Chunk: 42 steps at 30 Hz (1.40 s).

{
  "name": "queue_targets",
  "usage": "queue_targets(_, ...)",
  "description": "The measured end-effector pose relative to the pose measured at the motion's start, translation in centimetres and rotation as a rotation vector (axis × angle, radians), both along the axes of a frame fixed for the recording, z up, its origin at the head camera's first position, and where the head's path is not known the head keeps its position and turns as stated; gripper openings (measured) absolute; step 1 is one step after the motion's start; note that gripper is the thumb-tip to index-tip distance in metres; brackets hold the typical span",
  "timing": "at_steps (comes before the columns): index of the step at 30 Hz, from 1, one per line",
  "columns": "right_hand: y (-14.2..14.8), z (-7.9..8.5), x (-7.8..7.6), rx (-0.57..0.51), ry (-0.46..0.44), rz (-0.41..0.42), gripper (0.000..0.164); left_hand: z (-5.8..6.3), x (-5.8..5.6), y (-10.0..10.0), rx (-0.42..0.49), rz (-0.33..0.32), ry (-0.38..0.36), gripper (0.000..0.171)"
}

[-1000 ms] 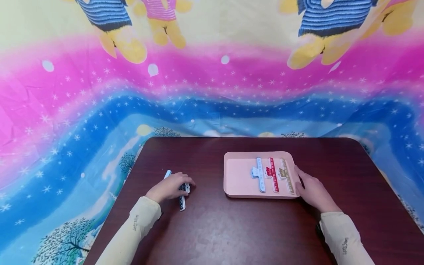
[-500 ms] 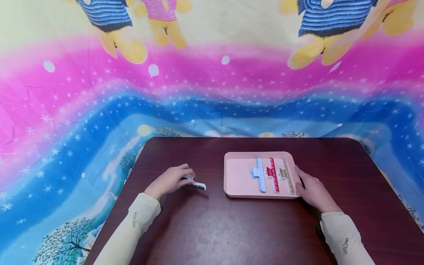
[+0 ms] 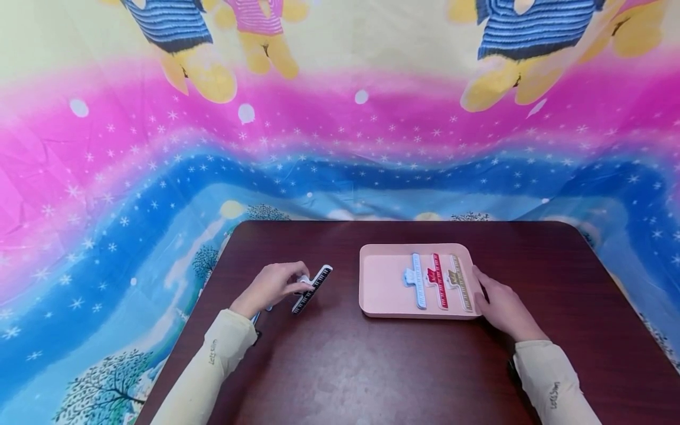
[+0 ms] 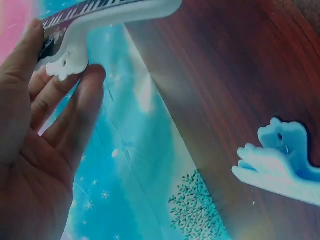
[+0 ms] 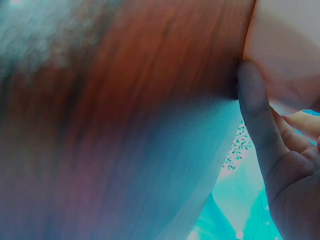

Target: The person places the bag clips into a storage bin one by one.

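My left hand pinches a black-and-white music clip with a piano-key pattern, held tilted above the table left of the tray. In the left wrist view, the thumb and fingers hold the clip by its handle. A light blue clip lies on the table by that hand, mostly hidden behind the hand and sleeve in the head view. At the right end of a pink tray, my right hand holds the rim near its front corner. Blue, red and gold clips lie side by side inside.
The dark wooden table has a rounded far edge. A printed cloth with bears and snowflakes hangs behind it and down the sides. The tray's left part shows bare pink bottom.
My left hand has picked the black-and-white clip up from the table and turned it, its upper end now leaning right. The right hand and tray have stayed in place.
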State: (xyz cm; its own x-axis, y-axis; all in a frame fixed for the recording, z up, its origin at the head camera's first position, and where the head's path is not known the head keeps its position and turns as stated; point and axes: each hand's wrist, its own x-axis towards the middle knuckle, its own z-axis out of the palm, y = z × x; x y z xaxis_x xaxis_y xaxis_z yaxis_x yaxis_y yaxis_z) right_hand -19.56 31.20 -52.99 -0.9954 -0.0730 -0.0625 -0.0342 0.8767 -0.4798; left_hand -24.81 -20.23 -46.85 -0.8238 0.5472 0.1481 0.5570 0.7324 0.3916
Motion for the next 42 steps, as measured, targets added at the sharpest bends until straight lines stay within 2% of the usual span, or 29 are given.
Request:
queue_targets(3,0.0,0.0,0.0,0.0,0.004,0.001,0.069,0.0,0.0,0.1,0.11,0.014,-0.096,0.019)
queue_targets(9,0.1,0.1,0.1,0.002,0.001,0.002,0.07,0.0,-0.3,0.1,0.311,0.013,-0.206,0.012)
queue_targets(13,0.1,0.1,0.1,0.001,0.0,0.002,0.07,0.0,-0.5,0.0,0.47,0.047,-0.31,0.006)
queue_targets(15,0.1,0.1,0.1,0.001,0.001,0.003,0.07,0.0,-0.6,0.0,0.52,0.066,-0.352,0.007)
queue_targets(20,0.1,0.1,0.1,-0.003,-0.004,0.001,0.07,0.1,-0.5,-0.2,0.511,0.085,-0.396,0.019)
queue_targets(25,0.0,0.1,0.1,-0.002,-0.009,0.001,0.071,-0.1,-0.7,-0.1,0.463,0.053,-0.391,0.039)
queue_targets(30,0.1,0.1,0.0,0.003,-0.015,-0.001,0.072,-0.2,-0.9,0.6,0.445,0.048,-0.37,0.044)
queue_targets(39,0.1,0.3,-0.1,-0.003,-0.032,-0.014,0.072,0.2,-1.7,3.2,0.57,0.033,-0.343,0.045)
queue_targets(42,0.1,0.3,-0.1,-0.001,-0.035,-0.009,0.072,0.2,-1.9,4.2,0.588,0.027,-0.333,0.044)
